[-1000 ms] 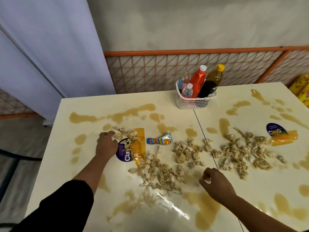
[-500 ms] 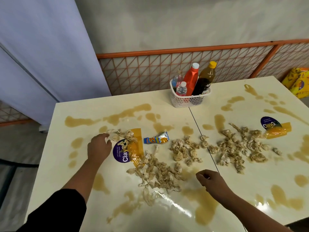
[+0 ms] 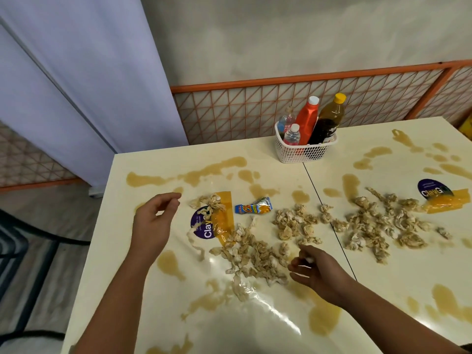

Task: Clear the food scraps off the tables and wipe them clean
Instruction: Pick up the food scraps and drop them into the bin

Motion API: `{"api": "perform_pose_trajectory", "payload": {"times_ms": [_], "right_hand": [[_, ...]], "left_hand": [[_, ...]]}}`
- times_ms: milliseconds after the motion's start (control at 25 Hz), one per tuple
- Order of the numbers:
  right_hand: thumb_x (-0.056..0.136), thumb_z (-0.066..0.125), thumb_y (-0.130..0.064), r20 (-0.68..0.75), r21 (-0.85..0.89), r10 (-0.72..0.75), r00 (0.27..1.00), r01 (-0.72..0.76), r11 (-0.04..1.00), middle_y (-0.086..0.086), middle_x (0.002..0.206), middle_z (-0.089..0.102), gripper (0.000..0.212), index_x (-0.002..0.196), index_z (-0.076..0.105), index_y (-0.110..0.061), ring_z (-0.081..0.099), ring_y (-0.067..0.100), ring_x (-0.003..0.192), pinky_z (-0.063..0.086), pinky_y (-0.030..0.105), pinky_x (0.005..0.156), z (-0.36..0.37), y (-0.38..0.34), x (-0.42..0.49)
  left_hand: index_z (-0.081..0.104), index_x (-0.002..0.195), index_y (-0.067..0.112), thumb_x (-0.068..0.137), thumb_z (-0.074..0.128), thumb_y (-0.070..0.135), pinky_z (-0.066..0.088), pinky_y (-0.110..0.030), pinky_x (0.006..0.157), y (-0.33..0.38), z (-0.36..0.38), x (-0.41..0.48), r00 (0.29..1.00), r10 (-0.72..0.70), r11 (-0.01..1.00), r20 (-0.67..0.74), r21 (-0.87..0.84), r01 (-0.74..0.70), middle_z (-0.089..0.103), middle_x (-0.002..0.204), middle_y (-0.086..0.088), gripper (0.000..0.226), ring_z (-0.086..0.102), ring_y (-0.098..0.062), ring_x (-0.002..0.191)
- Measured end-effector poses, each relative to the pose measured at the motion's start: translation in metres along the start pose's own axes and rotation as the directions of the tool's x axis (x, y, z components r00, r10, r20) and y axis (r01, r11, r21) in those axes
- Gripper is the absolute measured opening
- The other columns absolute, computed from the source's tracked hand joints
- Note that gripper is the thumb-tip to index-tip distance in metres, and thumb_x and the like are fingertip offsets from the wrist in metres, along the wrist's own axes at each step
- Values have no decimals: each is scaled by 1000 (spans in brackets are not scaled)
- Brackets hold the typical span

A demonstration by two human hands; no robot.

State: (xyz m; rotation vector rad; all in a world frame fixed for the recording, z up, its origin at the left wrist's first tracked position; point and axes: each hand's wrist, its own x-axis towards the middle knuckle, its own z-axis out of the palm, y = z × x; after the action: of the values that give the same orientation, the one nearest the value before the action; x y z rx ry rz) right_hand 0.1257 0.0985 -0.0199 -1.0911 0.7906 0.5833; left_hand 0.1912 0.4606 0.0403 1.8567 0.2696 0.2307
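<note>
Two cream tables, the left table [image 3: 122,264] and the right table [image 3: 408,272], stand pushed together. Both are stained with brown spills [image 3: 212,171]. Pale food scraps lie in a pile on the left table [image 3: 252,254], a smaller cluster [image 3: 293,223] and a spread on the right table [image 3: 375,226]. My left hand [image 3: 153,223] hovers left of a purple and yellow wrapper [image 3: 212,223], fingers loosely curved, holding nothing. My right hand [image 3: 319,270] is at the near edge of the scrap pile and pinches a small white scrap. A blue snack packet [image 3: 252,208] lies beyond the scraps.
A white basket [image 3: 304,152] with several bottles stands at the far edge on the seam between the tables. A second purple and yellow wrapper [image 3: 441,196] lies on the right table. An orange lattice fence [image 3: 242,111] runs behind. A dark chair frame [image 3: 28,251] stands left.
My left hand has lifted off the table and drawn back from the wrapper, fingers uncurling. My right hand has shifted toward the scrap pile and taken up a scrap. The view swung left.
</note>
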Motion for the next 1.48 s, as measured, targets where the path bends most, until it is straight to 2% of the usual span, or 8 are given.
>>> {"api": "perform_pose_trajectory", "payload": {"times_ms": [200, 440, 600, 760, 920, 1120, 1280, 1480], "right_hand": [[101, 54, -26, 83, -7, 63, 995, -62, 998, 12, 73, 59, 31, 73, 51, -12, 61, 28, 69, 55, 36, 72, 21, 8, -6], [98, 55, -16, 146, -22, 104, 984, -102, 995, 11, 76, 55, 13, 89, 58, -9, 47, 24, 72, 49, 31, 65, 17, 21, -15], [100, 52, -20, 140, 38, 116, 983, -122, 992, 16, 80, 62, 19, 97, 61, -4, 61, 28, 73, 54, 32, 62, 11, 25, -16], [95, 49, -11, 178, 96, 94, 980, -112, 989, 21, 89, 63, 26, 112, 61, 3, 64, 31, 77, 56, 35, 65, -1, 23, -19], [95, 42, 0, 183, 140, 44, 982, -70, 988, 24, 94, 65, 32, 123, 56, 7, 67, 33, 78, 58, 35, 64, -18, 19, -22], [103, 45, -1, 238, 133, -38, 971, 6, 991, 27, 112, 70, 26, 127, 54, 0, 74, 32, 85, 62, 34, 66, -43, 8, -36], [99, 45, 2, 286, 117, -72, 956, 40, 992, 23, 94, 68, 29, 125, 58, 2, 64, 27, 71, 53, 32, 59, -79, -7, -53], [91, 53, -17, 231, 278, -69, 970, 2, 960, 3, 66, 35, 17, 91, 60, -2, 34, 17, 54, 34, 30, 52, -155, -5, -73]], "left_hand": [[71, 94, 29, 93, 65, 14, 52, -27, 79, -46, 8, -35, 999, -47, 982, 8, 184, 45, 71, 93, 11, 16, 63, -4, 83], [67, 116, 30, 89, 64, 16, 54, -34, 85, -143, 37, -86, 942, -94, 703, 322, 692, -166, 60, 113, 6, 31, 60, -17, 103], [64, 124, 30, 89, 64, 31, 54, -36, 82, -155, 55, -82, 898, -110, 554, 426, 777, -300, 61, 117, 0, 35, 60, -23, 107], [74, 97, 22, 86, 63, 15, 53, -33, 73, -154, 63, -83, 924, -33, 592, 380, 753, -288, 70, 91, 0, 17, 65, -25, 90], [75, 96, 15, 87, 71, 9, 50, -27, 75, -119, 64, -83, 980, 28, 817, 198, 560, -137, 71, 88, 2, 11, 65, -13, 81], [66, 97, 21, 99, 59, 19, 49, -23, 82, -33, 80, -104, 986, -168, 983, 6, 73, 168, 70, 102, 5, 7, 62, 5, 90], [59, 123, 6, 101, 49, 13, 52, -52, 97, 7, 109, -126, 897, -374, 636, 236, -638, 433, 67, 125, -9, 26, 65, -25, 116], [65, 93, 9, 95, 42, 13, 59, -47, 86, 48, 175, -169, 802, -453, 222, 389, -822, 524, 69, 86, -9, 24, 68, -27, 91]]}}
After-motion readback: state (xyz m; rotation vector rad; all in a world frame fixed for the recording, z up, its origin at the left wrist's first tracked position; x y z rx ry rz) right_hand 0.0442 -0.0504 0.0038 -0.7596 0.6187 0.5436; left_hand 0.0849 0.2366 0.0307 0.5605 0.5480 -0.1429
